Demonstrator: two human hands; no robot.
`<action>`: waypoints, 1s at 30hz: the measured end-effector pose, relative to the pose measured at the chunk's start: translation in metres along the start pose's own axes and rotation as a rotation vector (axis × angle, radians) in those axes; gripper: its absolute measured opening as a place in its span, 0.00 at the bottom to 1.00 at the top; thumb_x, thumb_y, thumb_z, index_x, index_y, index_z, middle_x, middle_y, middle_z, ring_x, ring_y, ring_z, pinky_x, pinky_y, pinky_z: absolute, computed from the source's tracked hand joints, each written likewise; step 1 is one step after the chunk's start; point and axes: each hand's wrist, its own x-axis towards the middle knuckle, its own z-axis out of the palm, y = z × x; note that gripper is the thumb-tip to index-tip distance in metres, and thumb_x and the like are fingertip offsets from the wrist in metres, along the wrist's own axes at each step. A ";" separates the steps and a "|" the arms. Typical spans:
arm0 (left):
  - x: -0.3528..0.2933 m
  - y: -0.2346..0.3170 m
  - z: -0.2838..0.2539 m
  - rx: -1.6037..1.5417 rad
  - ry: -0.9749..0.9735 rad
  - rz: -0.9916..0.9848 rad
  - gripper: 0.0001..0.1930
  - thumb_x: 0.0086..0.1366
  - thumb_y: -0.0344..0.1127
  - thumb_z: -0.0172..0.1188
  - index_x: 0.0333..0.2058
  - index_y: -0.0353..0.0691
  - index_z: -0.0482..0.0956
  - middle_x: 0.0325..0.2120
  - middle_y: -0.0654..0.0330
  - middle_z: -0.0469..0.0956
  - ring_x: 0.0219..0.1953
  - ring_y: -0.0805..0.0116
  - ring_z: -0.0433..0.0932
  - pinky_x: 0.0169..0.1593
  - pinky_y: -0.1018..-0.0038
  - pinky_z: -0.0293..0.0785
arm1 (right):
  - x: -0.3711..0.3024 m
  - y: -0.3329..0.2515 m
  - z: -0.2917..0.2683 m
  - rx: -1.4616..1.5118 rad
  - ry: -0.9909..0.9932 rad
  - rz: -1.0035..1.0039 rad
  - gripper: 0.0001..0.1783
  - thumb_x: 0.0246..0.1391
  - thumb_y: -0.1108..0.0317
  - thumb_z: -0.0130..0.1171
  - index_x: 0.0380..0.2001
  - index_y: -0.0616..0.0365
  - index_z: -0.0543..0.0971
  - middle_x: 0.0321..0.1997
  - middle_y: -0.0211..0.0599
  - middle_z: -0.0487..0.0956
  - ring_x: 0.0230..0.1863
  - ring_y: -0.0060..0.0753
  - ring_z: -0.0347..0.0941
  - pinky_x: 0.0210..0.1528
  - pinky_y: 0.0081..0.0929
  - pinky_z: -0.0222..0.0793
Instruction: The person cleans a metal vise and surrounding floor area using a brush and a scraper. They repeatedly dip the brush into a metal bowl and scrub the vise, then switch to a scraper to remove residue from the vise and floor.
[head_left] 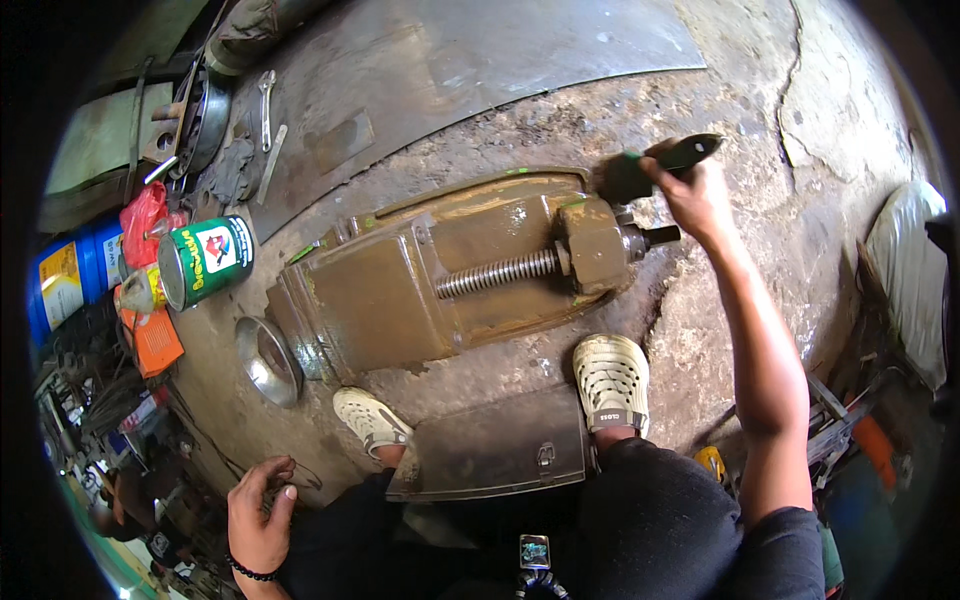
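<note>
My right hand [692,198] grips a wide paintbrush [624,180] by its dark handle. The brush's dark bristles are at the far right corner of a large brown-coated machine vise [375,300]. This vise lies across the floor in front of me, its bare threaded screw [497,274] showing along the middle. My left hand [262,520] hangs at the lower left, fingers loosely curled with the thumb apart, and nothing shows in it. A shiny metal bowl [268,362] rests by the vise's left end, near a green-and-white paint can [207,262].
A flat metal sheet [460,50] covers the floor at the back, with a wrench [266,110] on its left. A blue bucket [75,280] and a red plastic bag [146,215] stand left. Between my feet is a metal box [490,450]. A person [130,505] is at the lower left.
</note>
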 end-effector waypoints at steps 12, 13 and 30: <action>0.011 -0.003 -0.015 0.047 -0.031 0.123 0.17 0.59 0.29 0.63 0.47 0.31 0.79 0.41 0.46 0.82 0.44 0.47 0.82 0.49 0.63 0.77 | 0.014 -0.009 0.014 0.236 -0.025 -0.061 0.11 0.60 0.66 0.66 0.41 0.63 0.83 0.33 0.37 0.84 0.35 0.25 0.78 0.43 0.28 0.74; 0.011 -0.004 -0.016 0.057 -0.032 0.117 0.17 0.59 0.29 0.63 0.47 0.32 0.79 0.41 0.46 0.82 0.44 0.47 0.82 0.49 0.63 0.77 | 0.018 -0.016 0.018 0.158 -0.124 -0.018 0.11 0.60 0.66 0.66 0.40 0.63 0.83 0.33 0.37 0.83 0.35 0.26 0.78 0.43 0.29 0.74; 0.006 -0.051 -0.045 -0.002 -0.116 0.106 0.21 0.58 0.32 0.66 0.51 0.37 0.79 0.45 0.47 0.81 0.47 0.44 0.80 0.51 0.59 0.77 | 0.044 -0.123 0.075 -0.178 -0.572 -0.398 0.04 0.52 0.76 0.65 0.32 0.64 0.84 0.36 0.44 0.85 0.37 0.39 0.83 0.41 0.32 0.76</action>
